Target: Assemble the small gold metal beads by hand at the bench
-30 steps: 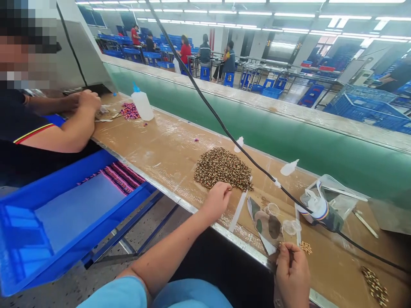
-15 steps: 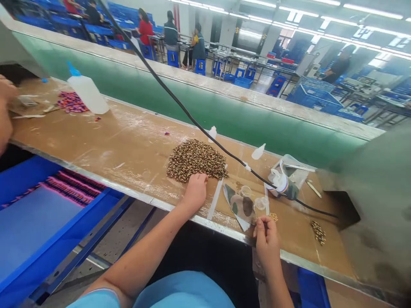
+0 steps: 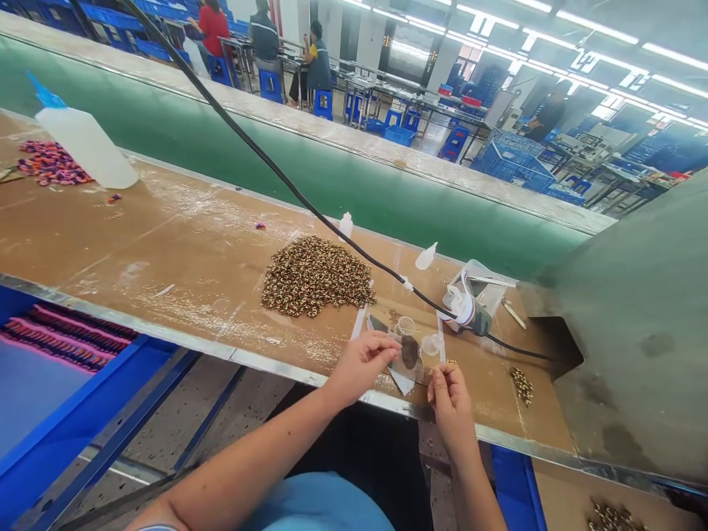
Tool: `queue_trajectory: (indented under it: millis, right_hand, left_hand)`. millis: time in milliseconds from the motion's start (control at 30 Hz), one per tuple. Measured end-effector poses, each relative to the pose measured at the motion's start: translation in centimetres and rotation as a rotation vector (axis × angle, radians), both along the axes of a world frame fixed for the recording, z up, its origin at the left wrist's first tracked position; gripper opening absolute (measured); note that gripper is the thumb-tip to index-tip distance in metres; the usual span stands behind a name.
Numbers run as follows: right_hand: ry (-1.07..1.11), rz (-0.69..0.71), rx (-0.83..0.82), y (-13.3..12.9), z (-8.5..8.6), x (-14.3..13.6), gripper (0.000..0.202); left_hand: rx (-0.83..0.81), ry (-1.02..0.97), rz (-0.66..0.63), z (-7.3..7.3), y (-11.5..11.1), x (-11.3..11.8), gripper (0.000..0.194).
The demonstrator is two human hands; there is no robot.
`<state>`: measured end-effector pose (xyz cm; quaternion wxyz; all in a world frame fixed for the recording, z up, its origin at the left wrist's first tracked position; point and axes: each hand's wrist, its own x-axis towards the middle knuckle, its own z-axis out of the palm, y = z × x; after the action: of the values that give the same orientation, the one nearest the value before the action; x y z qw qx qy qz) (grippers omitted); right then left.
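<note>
My left hand (image 3: 365, 363) hovers over a camouflage-patterned cloth (image 3: 410, 354), thumb and fingertips pinched together. Whatever sits in that pinch is too small to make out. Just to the right, my right hand (image 3: 452, 402) is also closed in a pinch near the table's front edge. A thin dark line seems to run from its fingertips toward the cloth, but I cannot name it. Behind my left hand lies a heap of small gold-and-dark ring-like pieces (image 3: 318, 276). A small clear round dish (image 3: 432, 344) rests beside the cloth.
A black cable (image 3: 287, 181) crosses above the table. Small white bottles (image 3: 426, 256) stand or lie along the back. At left is a large blue-capped bottle (image 3: 91, 147) by a pink-purple pile (image 3: 52, 164). A metal housing (image 3: 636, 324) bounds the right. Blue trays (image 3: 149, 380) sit below.
My left hand has moved right, from the edge of the heap to over the cloth near my right hand. My right hand stays pinched. The whole view has shifted to the right.
</note>
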<state>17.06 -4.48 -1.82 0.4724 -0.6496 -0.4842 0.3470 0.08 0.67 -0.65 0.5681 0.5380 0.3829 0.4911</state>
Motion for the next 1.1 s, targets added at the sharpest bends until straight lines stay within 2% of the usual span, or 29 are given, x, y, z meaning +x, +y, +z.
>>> queue_trajectory:
  millis: [100, 233, 333, 433, 600, 733, 1100]
  right_hand:
    - [-0.309, -0.009, 0.111, 0.2, 0.3, 1.1, 0.035]
    - [-0.723, -0.011, 0.25, 0.9, 1.3, 2.7, 0.031]
    - [-0.944, 0.014, 0.3, 1.6, 2.2, 3.5, 0.031]
    - [-1.106, 0.059, 0.369, 2.5, 2.8, 3.9, 0.031]
    - [-1.263, 0.158, 0.478, 3.9, 3.5, 4.3, 0.026]
    - [-1.347, 0.232, 0.5, 4.5, 3.9, 4.5, 0.021]
    - [-1.56, 0.317, 0.492, 5.0, 4.9, 4.1, 0.015]
  left_hand:
    - [-0.006, -0.018, -0.03, -0.9, -0.9, 1.4, 0.014]
    - [-0.055, -0.062, -0.012, -1.9, -1.3, 2.0, 0.015]
    - [-0.076, -0.097, -0.018, -2.0, -1.2, 1.9, 0.016]
    - [-0.143, -0.118, -0.078, -1.6, -1.0, 1.8, 0.012]
    - [-0.358, -0.205, -0.2, -1.1, -1.1, 1.7, 0.022]
    - [-0.38, -0.22, -0.216, -1.0, -1.2, 1.7, 0.023]
    - [-0.394, -0.226, -0.225, -0.8, -1.2, 1.6, 0.023]
